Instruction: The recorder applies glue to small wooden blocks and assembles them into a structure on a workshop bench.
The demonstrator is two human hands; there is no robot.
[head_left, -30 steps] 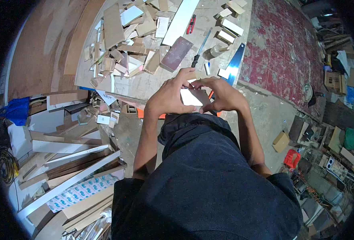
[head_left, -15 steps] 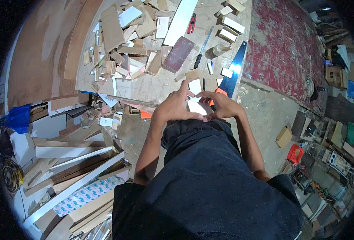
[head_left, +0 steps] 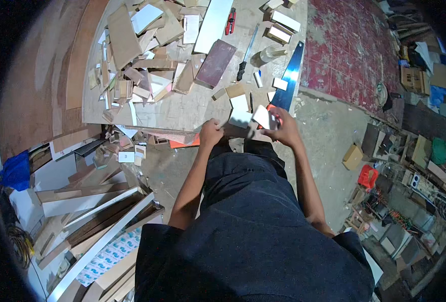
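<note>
My right hand (head_left: 286,131) grips a small white-faced wood block (head_left: 264,117) between thumb and fingers, tilted up over the table's front edge. Loosely curled, my left hand (head_left: 211,134) is at that edge with nothing visible in it. Between the hands, a white piece (head_left: 240,106) lies on the table, next to a small brown wood piece (head_left: 235,90) and a dark pen (head_left: 251,102). Just beyond the right hand is a handsaw (head_left: 289,75) with a shiny blade; its orange handle is partly hidden by the block and fingers.
Offcuts (head_left: 152,65) heap on the left of the table (head_left: 167,113). A maroon block (head_left: 216,63), red utility knife (head_left: 231,21), thin dark-handled tool (head_left: 247,55) and jar (head_left: 269,55) lie farther back. Planks (head_left: 102,241) are stacked at lower left; a cardboard box (head_left: 353,157) is on the floor.
My hands have moved apart. The white-faced block has come up to the right in my right hand, while my left hand has drawn away to the left and curled. The view has shifted slightly.
</note>
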